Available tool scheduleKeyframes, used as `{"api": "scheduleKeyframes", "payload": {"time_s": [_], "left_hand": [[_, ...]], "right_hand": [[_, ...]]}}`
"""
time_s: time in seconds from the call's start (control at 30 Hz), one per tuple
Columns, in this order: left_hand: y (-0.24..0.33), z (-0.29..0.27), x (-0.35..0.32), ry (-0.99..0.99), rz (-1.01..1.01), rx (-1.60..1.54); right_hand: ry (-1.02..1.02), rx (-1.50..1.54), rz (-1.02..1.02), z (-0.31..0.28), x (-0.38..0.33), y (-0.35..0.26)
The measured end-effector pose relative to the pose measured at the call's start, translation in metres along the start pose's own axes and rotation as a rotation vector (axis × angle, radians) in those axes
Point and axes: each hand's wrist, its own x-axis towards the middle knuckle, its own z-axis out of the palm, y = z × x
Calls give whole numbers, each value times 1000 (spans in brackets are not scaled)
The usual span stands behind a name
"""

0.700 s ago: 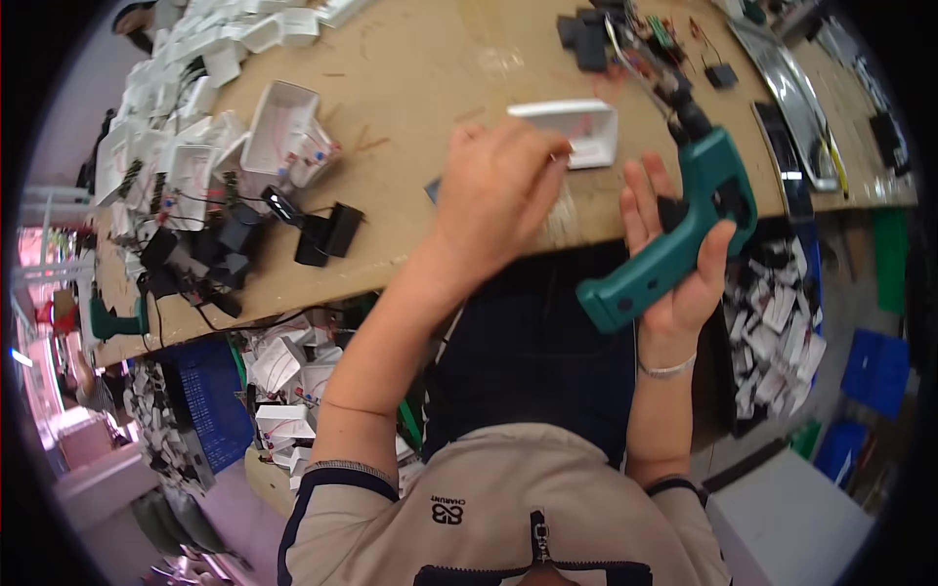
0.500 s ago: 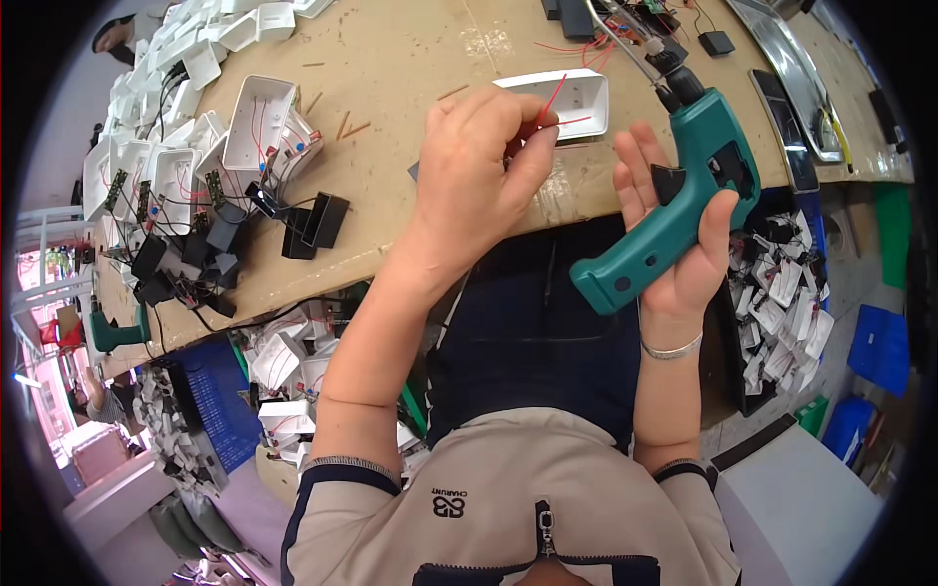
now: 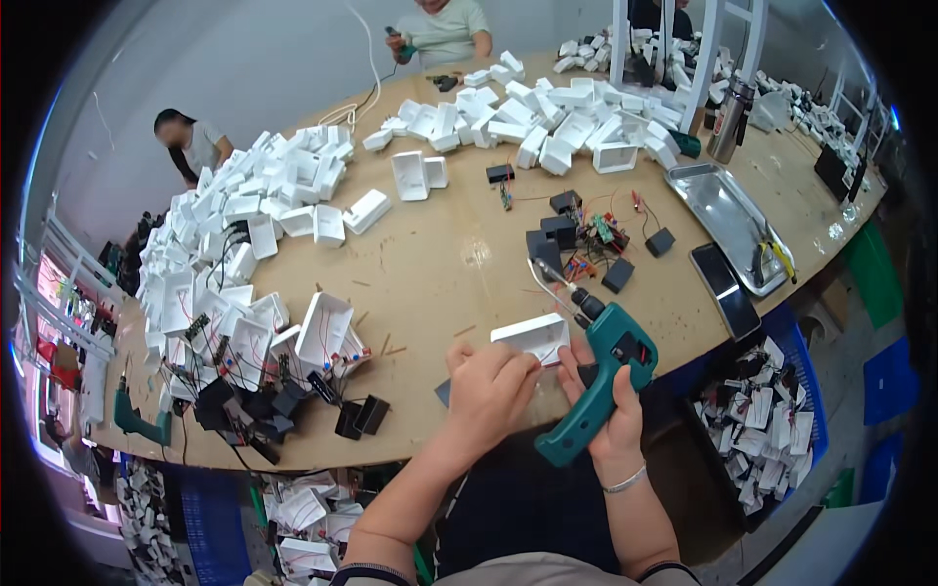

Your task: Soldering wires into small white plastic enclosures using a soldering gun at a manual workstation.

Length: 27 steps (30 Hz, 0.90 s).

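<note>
My left hand (image 3: 486, 398) is closed in a pinch beside a small white plastic box (image 3: 528, 334) at the table's near edge. A thin red wire (image 3: 549, 364) shows at its fingertips, though its end is too small to make out. My right hand (image 3: 616, 432) holds a green soldering gun (image 3: 611, 376) by the grip, with the palm turned up and some fingers stretched out beside the trigger. The gun's thin metal tip points away toward black cases and a circuit board (image 3: 604, 230). A dark piece is partly hidden beside my left hand.
White boxes (image 3: 283, 171) are heaped at the far and left sides. Wired boxes and black cases (image 3: 362, 417) lie at left, near another soldering gun (image 3: 137, 420). A metal tray (image 3: 728, 220), phone (image 3: 725, 290) and flask (image 3: 731, 122) stand right. Filled crates (image 3: 757, 430) sit below. Other people are beyond the table.
The view has tilted up, bringing the far table and other people into sight. My left hand has come down close to the white box; the soldering gun stays in my right hand.
</note>
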Motion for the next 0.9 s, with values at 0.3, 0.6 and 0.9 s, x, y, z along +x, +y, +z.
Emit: {"api": "scheduleKeyframes", "payload": {"time_s": [0.3,0.6,0.9], "left_hand": [[-9,12,8,31,-118,-7],[-27,23,12,43,-163,-152],[-27,37,9,56,-76,-27]], "right_hand": [[14,-105,-69,2,-8,-19],[-32,-480,-245,-11,-83,-64],[136,-767,-177,-13,-116,-56]]}}
